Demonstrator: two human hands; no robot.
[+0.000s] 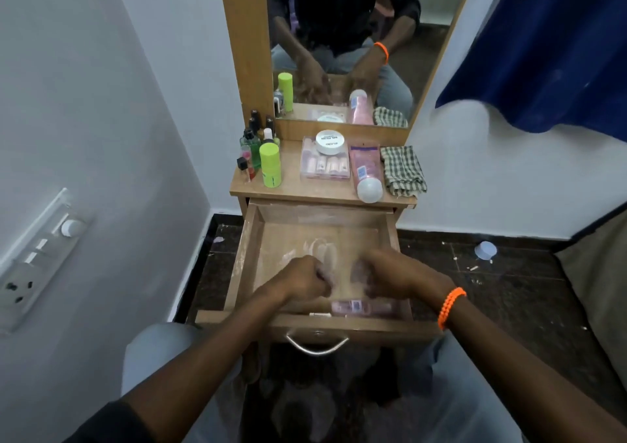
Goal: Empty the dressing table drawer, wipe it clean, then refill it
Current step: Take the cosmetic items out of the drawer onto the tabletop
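Now both hands [342,278] inside open drawer [249,249]

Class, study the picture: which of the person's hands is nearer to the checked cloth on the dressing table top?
The right hand. It is over the open drawer, toward the checked cloth side; the left hand is beside it, farther away.

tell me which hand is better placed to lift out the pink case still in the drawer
Probably the right hand: it hovers almost directly above the pink case at the drawer's front edge. The left hand sits further left, nearer the small white item.
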